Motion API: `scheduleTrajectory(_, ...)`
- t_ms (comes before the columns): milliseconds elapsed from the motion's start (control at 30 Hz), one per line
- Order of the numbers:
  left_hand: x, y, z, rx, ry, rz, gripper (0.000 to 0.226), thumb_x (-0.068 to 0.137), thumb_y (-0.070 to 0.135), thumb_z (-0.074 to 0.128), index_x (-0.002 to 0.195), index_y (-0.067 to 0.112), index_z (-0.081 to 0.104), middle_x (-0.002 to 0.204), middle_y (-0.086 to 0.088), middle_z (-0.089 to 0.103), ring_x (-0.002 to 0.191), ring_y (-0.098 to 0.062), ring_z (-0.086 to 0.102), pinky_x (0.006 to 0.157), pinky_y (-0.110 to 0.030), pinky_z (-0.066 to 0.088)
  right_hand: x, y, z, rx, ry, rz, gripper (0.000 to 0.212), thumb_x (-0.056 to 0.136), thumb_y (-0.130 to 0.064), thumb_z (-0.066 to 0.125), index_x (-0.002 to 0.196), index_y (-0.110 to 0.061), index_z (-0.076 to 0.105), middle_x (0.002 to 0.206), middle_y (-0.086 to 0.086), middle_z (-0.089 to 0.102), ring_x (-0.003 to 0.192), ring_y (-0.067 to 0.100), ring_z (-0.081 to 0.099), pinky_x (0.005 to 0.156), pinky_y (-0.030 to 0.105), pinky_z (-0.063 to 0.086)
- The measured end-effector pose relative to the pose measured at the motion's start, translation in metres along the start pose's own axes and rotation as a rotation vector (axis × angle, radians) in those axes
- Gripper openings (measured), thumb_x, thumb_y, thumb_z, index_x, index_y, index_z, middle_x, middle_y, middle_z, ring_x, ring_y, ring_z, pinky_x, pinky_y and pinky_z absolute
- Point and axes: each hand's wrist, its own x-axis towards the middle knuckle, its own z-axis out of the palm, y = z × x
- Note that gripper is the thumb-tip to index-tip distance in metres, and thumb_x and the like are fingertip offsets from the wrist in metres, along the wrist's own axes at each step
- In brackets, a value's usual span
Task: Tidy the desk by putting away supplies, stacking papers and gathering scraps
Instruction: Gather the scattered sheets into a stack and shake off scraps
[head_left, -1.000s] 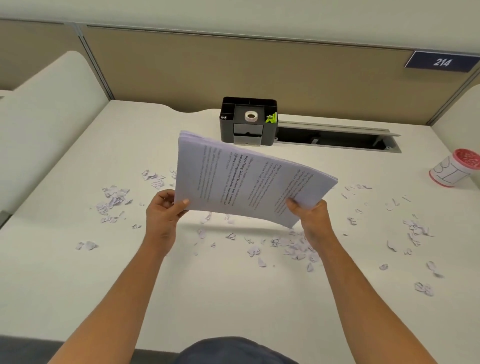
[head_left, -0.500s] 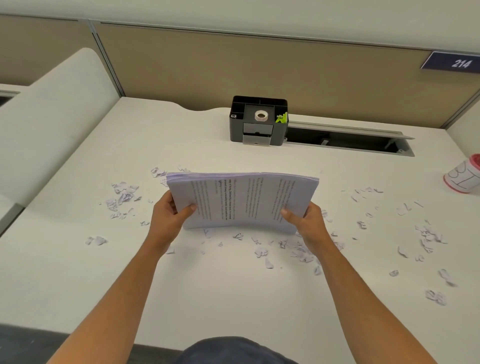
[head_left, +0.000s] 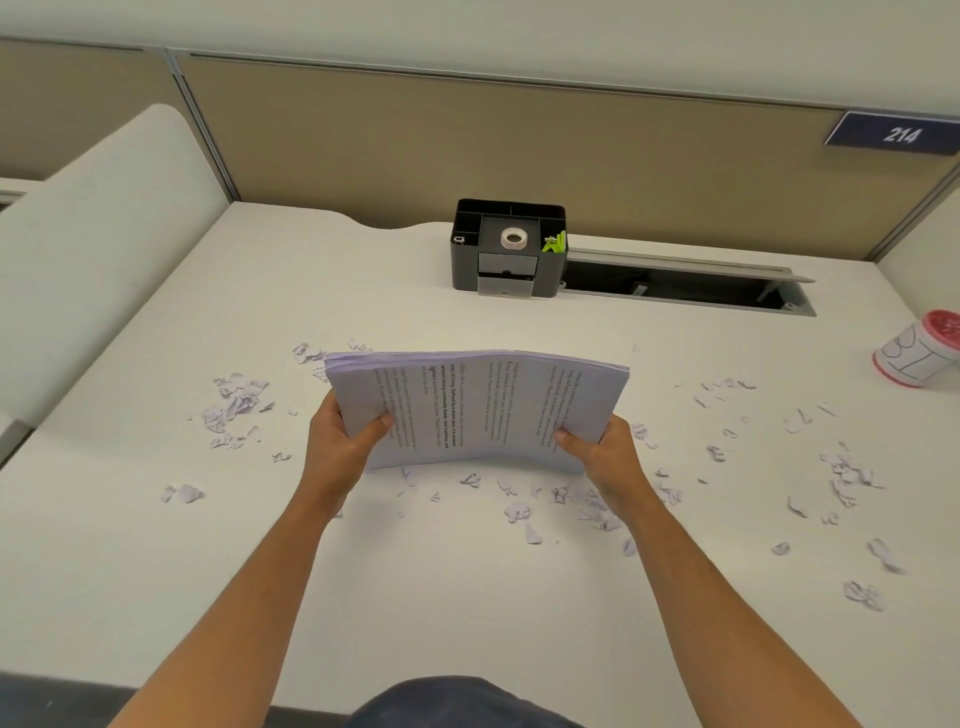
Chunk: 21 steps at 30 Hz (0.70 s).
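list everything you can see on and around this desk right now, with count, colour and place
paper stack: one, white with black print, held on edge over the middle of the desk
paper scraps: many, white, scattered left, right and under the stack
desk organiser: one, black with grey drawers, at the back centre
tape roll: one, white, on top of the organiser
green item: one, bright green, in the organiser's right compartment; what it is cannot be told
cable tray: one, grey, open, right of the organiser
cup: one, white with red rim, lying at the far right
sign: one, dark blue, reads 214, on the partition
desk: one, white
left hand: grips the stack's left edge
right hand: grips the stack's right edge
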Motion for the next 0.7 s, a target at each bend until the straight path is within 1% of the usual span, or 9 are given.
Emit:
scheduleTrajectory(133,0.001,0.001,0.003,-0.007,0.016,0.025,0.04,0.087,0.009,0.07,0.122,0.023,0.057,0.117,0.002,0.068,0.109,-0.019,0.064,0.092,-0.045,0.054,0.001,-0.003,0.0,0.013,0.003,-0.003,0.031,0.087,-0.003,0.068,0.115,-0.016,0.063,0.112,0.001,0.069,0.103,0.019,0.065,0.073,0.02,0.057)
scheduleTrajectory(267,0.003,0.013,0.008,-0.029,0.055,0.083,0.036,0.088,0.005,0.068,0.119,0.021,0.057,0.114,0.001,0.068,0.104,-0.018,0.065,0.086,-0.04,0.057,0.002,-0.009,-0.005,0.03,0.016,-0.026,0.034,0.086,-0.003,0.069,0.118,-0.015,0.063,0.112,-0.001,0.07,0.103,0.017,0.067,0.087,0.031,0.057)
scheduleTrajectory(400,0.005,0.029,0.01,-0.118,0.077,0.123,0.035,0.085,0.008,0.071,0.114,0.025,0.06,0.108,0.007,0.069,0.099,-0.014,0.066,0.079,-0.036,0.056,0.001,-0.013,-0.01,0.08,0.057,-0.064,0.037,0.084,-0.004,0.072,0.117,-0.017,0.062,0.112,-0.003,0.072,0.103,0.014,0.067,0.093,0.036,0.054)
scheduleTrajectory(467,0.006,0.037,0.011,-0.201,0.084,0.137,0.036,0.085,0.005,0.069,0.115,0.022,0.06,0.108,0.007,0.07,0.1,-0.015,0.065,0.081,-0.036,0.055,0.001,-0.012,-0.009,0.161,0.109,-0.051,0.047,0.082,-0.01,0.075,0.121,-0.022,0.055,0.119,-0.003,0.067,0.111,0.012,0.063,0.095,0.034,0.052)
scheduleTrajectory(533,0.007,0.042,0.015,-0.287,0.084,0.157,0.038,0.088,-0.003,0.064,0.116,0.021,0.059,0.11,0.006,0.069,0.103,-0.016,0.064,0.085,-0.037,0.054,-0.001,-0.012,-0.007,0.302,0.119,-0.017,0.073,0.072,-0.03,0.084,0.133,-0.027,0.045,0.13,0.0,0.058,0.121,0.016,0.057,0.098,0.033,0.049)
scheduleTrajectory(567,0.007,0.044,0.018,-0.331,0.082,0.16,0.039,0.089,-0.005,0.062,0.118,0.02,0.058,0.112,0.004,0.068,0.106,-0.017,0.063,0.087,-0.038,0.053,-0.001,-0.011,-0.006,0.401,0.084,-0.002,0.086,0.067,-0.035,0.087,0.138,-0.026,0.04,0.135,0.003,0.055,0.124,0.019,0.056,0.101,0.036,0.048)
scheduleTrajectory(600,0.006,0.045,0.022,-0.374,0.078,0.157,0.039,0.089,-0.005,0.06,0.12,0.019,0.057,0.114,0.003,0.068,0.108,-0.018,0.062,0.09,-0.039,0.052,-0.001,-0.011,-0.004,0.499,0.023,-0.001,0.089,0.069,-0.031,0.085,0.142,-0.023,0.036,0.137,0.007,0.053,0.127,0.024,0.055,0.104,0.039,0.047)
scheduleTrajectory(667,0.004,0.044,0.031,-0.438,0.064,0.138,0.04,0.09,-0.004,0.058,0.124,0.017,0.055,0.118,0.001,0.067,0.112,-0.02,0.061,0.095,-0.044,0.051,-0.003,-0.015,0.005,0.644,-0.119,-0.015,0.082,0.076,-0.019,0.079,0.144,-0.015,0.034,0.135,0.013,0.053,0.127,0.03,0.053,0.107,0.044,0.044)
scheduleTrajectory(700,0.002,0.042,0.036,-0.461,0.055,0.121,0.041,0.09,-0.004,0.058,0.125,0.016,0.055,0.119,0.0,0.067,0.114,-0.022,0.06,0.098,-0.047,0.049,-0.004,-0.018,0.01,0.696,-0.186,-0.018,0.08,0.074,-0.019,0.083,0.14,-0.013,0.037,0.128,0.013,0.057,0.122,0.03,0.056,0.107,0.045,0.043)
